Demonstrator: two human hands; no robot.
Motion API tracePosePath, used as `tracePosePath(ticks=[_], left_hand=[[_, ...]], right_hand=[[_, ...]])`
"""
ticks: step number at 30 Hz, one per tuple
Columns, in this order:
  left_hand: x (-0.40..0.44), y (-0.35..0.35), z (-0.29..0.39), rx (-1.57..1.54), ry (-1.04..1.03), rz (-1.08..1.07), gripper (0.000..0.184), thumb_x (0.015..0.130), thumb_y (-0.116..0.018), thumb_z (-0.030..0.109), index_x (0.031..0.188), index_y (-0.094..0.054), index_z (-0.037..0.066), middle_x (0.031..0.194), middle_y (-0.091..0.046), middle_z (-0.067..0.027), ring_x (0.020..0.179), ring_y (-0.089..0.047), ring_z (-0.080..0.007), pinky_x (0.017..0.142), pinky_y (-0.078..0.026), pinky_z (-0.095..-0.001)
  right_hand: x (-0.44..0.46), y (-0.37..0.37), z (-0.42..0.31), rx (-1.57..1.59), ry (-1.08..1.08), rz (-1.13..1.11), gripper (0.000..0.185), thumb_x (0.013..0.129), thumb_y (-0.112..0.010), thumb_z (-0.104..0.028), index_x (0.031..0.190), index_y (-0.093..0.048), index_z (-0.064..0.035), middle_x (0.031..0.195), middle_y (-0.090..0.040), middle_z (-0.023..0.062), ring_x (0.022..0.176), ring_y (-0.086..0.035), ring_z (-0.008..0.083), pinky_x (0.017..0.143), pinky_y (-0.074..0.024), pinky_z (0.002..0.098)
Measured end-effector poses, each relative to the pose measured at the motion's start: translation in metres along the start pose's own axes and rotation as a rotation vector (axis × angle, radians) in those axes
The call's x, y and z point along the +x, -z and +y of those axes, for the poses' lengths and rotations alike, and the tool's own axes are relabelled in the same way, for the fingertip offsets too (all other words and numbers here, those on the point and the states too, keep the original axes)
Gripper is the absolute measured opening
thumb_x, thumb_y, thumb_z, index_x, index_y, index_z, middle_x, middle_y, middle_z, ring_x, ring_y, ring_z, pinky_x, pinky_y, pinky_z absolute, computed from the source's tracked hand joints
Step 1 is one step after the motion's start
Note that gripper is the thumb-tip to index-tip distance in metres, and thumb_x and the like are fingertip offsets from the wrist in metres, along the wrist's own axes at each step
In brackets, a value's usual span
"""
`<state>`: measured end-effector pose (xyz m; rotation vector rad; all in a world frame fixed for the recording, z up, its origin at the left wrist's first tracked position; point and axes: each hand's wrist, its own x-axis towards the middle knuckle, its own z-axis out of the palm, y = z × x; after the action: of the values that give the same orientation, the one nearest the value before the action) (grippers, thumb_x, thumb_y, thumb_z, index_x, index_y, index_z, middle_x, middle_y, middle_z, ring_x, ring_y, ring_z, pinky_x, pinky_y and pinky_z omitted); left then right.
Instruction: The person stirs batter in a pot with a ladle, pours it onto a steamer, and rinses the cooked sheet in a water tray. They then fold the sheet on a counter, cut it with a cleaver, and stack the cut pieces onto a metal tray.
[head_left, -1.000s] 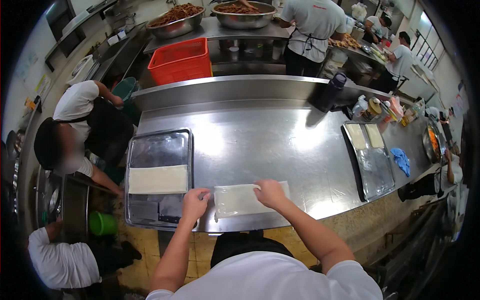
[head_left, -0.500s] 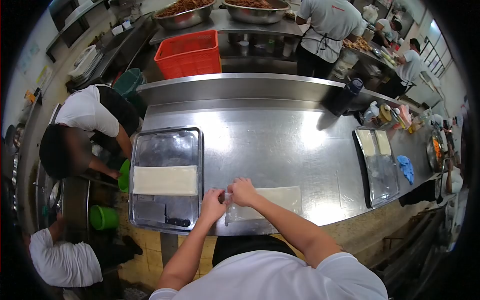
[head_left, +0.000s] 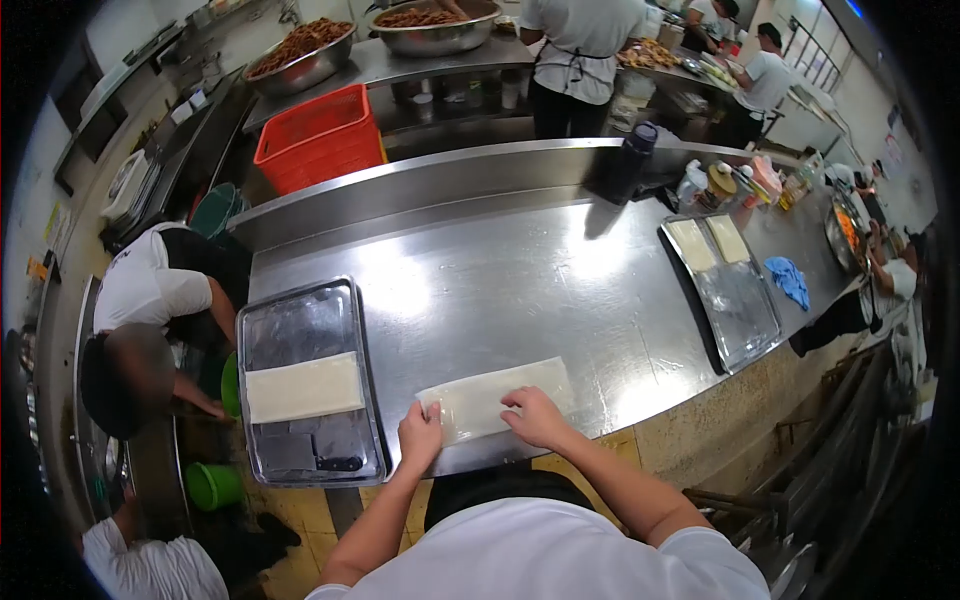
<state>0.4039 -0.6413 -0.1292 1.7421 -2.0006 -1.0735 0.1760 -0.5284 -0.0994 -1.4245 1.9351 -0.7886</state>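
A pale, flat dough-like sheet (head_left: 475,400) in clear plastic lies on the steel table in front of me. At its left edge, my left hand (head_left: 421,436) pinches the plastic between thumb and fingers. My right hand (head_left: 536,416) rests on the right half of the sheet, fingers apart and slightly bent, gripping nothing I can see. To the left, a similar pale slab (head_left: 305,388) lies across a metal tray (head_left: 297,310). A cleaver with a black handle (head_left: 338,464) is on the same tray, below the slab.
A second tray (head_left: 740,310) with two pale pieces stands at the right, beside a blue cloth (head_left: 787,281). A dark bottle (head_left: 632,165) stands by the raised back edge. Beyond it is a red crate (head_left: 318,140). A person (head_left: 160,290) bends down at the left.
My hands have moved apart: the right has gone from the sheet's left end onto its right half, the left stays at the left edge. The camera view has shifted and tilted.
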Motion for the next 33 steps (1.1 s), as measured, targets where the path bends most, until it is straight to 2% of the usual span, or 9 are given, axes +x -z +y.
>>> tracePosePath(ticks=[5, 9, 14, 17, 23, 26, 27, 30, 33], left_hand=[[-0.005, -0.030, -0.010, 0.176, -0.086, 0.183, 0.033, 0.105, -0.052, 0.032, 0.098, -0.059, 0.001, 0.082, -0.068, -0.0298, 0.082, -0.065, -0.0525, 0.074, -0.047, -0.0623], [-0.010, -0.023, 0.018, 0.259, -0.144, 0.205, 0.033, 0.106, -0.049, 0.032, 0.100, -0.059, 0.002, 0.081, -0.068, -0.0297, 0.079, -0.065, -0.0537, 0.073, -0.047, -0.0637], [-0.031, 0.009, 0.117, 0.322, -0.319, 0.168, 0.031, 0.105, -0.051, 0.031, 0.097, -0.058, 0.003, 0.079, -0.067, -0.0291, 0.077, -0.065, -0.0526, 0.070, -0.047, -0.0633], [-0.055, 0.025, 0.192, 0.342, -0.430, 0.151, 0.028, 0.104, -0.053, 0.029, 0.095, -0.059, 0.003, 0.075, -0.066, -0.0284, 0.074, -0.065, -0.0516, 0.068, -0.048, -0.0618], [-0.104, 0.032, 0.299, 0.258, -0.709, 0.125, 0.022, 0.101, -0.059, 0.023, 0.092, -0.059, 0.004, 0.065, -0.064, -0.0242, 0.065, -0.065, -0.0485, 0.062, -0.050, -0.0578], [-0.122, 0.033, 0.334, 0.239, -0.801, 0.108, 0.020, 0.100, -0.061, 0.021, 0.090, -0.059, 0.004, 0.063, -0.064, -0.0230, 0.062, -0.065, -0.0469, 0.060, -0.051, -0.0561], [-0.127, 0.036, 0.343, 0.233, -0.820, 0.106, 0.021, 0.100, -0.061, 0.021, 0.089, -0.060, 0.004, 0.063, -0.064, -0.0231, 0.062, -0.065, -0.0468, 0.060, -0.051, -0.0558], [-0.139, 0.050, 0.367, 0.203, -0.868, 0.096, 0.022, 0.100, -0.062, 0.022, 0.088, -0.061, 0.004, 0.063, -0.064, -0.0233, 0.062, -0.065, -0.0468, 0.059, -0.051, -0.0549], [-0.149, 0.070, 0.377, 0.167, -0.870, 0.100, 0.024, 0.101, -0.062, 0.023, 0.089, -0.063, 0.002, 0.065, -0.064, -0.0233, 0.062, -0.066, -0.0445, 0.059, -0.050, -0.0512]], right_hand=[[-0.061, 0.023, 0.040, 0.129, -0.197, 0.075, 0.028, 0.088, -0.073, -0.018, 0.109, -0.073, 0.0015, 0.105, -0.074, 0.0197, 0.098, -0.070, 0.0323, 0.091, -0.0554, 0.0416], [-0.098, 0.038, 0.055, 0.202, -0.249, 0.154, 0.028, 0.089, -0.073, -0.019, 0.108, -0.073, 0.0014, 0.102, -0.075, 0.0198, 0.093, -0.073, 0.0328, 0.085, -0.0576, 0.0405], [-0.124, 0.051, 0.083, 0.267, -0.237, 0.250, 0.029, 0.088, -0.074, -0.018, 0.110, -0.073, 0.0012, 0.100, -0.075, 0.0191, 0.091, -0.074, 0.0298, 0.084, -0.0577, 0.0388], [-0.132, 0.068, 0.092, 0.331, -0.298, 0.255, 0.030, 0.090, -0.075, -0.017, 0.113, -0.072, 0.0019, 0.103, -0.076, 0.0158, 0.094, -0.072, 0.0240, 0.085, -0.0570, 0.0361], [-0.123, 0.069, 0.145, 0.520, -0.312, 0.401, 0.026, 0.090, -0.075, -0.013, 0.110, -0.071, 0.0023, 0.097, -0.074, 0.0112, 0.088, -0.068, 0.0170, 0.081, -0.0558, 0.0325], [-0.110, 0.070, 0.157, 0.813, -0.399, 0.404, 0.033, 0.089, -0.076, -0.016, 0.116, -0.069, 0.0029, 0.101, -0.073, 0.0110, 0.085, -0.067, 0.0191, 0.078, -0.0559, 0.0342], [-0.102, 0.067, 0.167, 0.861, -0.380, 0.369, 0.036, 0.093, -0.074, -0.009, 0.125, -0.063, 0.0021, 0.103, -0.072, 0.0094, 0.094, -0.068, 0.0158, 0.085, -0.0547, 0.0315], [-0.090, 0.072, 0.155, 1.354, -0.358, 0.308, 0.043, 0.095, -0.070, -0.011, 0.134, -0.056, 0.0013, 0.116, -0.069, 0.0111, 0.103, -0.068, 0.0200, 0.093, -0.0544, 0.0350], [-0.086, 0.084, 0.127, 1.835, -0.176, 0.095, 0.045, 0.096, -0.068, -0.011, 0.137, -0.056, 0.0011, 0.122, -0.070, 0.0125, 0.111, -0.067, 0.0227, 0.094, -0.0527, 0.0340]])
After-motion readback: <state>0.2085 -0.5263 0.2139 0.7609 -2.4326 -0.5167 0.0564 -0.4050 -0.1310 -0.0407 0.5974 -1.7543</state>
